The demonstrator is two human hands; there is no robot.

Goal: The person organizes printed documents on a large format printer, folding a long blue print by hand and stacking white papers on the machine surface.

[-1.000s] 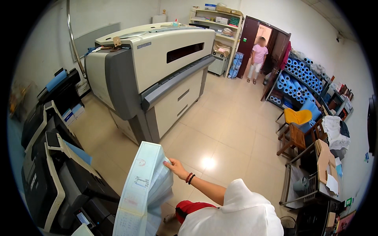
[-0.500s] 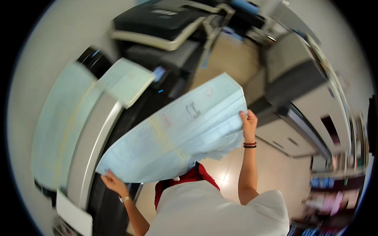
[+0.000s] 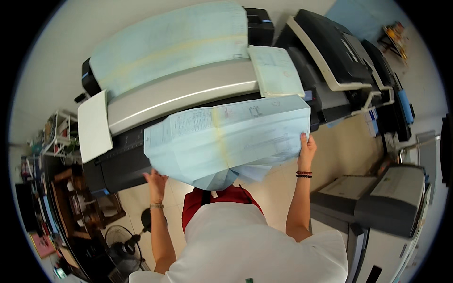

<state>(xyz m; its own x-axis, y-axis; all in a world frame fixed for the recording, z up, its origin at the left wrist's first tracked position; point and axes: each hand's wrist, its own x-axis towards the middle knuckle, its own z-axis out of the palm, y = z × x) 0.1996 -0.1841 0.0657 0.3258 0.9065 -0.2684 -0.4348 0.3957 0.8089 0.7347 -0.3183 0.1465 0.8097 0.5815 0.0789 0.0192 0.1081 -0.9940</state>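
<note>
A large pale blue blueprint sheet [image 3: 264,122], with folds, a yellowish band and printed lines, is stretched between my two hands. My right hand [image 3: 307,150] grips its right edge, thumb on top. At its lower left corner my left hand [image 3: 157,186] pinches the border; some of those fingers are hidden under the paper. Creased layers hang down from the near side, close to my body. The sheet is held in front of a wide-format plotter [image 3: 184,92] with a grey cover and overlaps its dark front edge in view.
Another blue sheet [image 3: 165,42] drapes over the plotter's back. A folded blue stack [image 3: 277,70] lies on its right end, white paper [image 3: 94,125] on its left. A black-lidded machine [image 3: 330,47] stands right, a grey one [image 3: 391,203] nearer; a fan [image 3: 123,243] stands lower left.
I have turned left, so the plotter has gone from my left side to straight ahead. The blueprint sheet, still in both hands, has levelled out from its slant.
</note>
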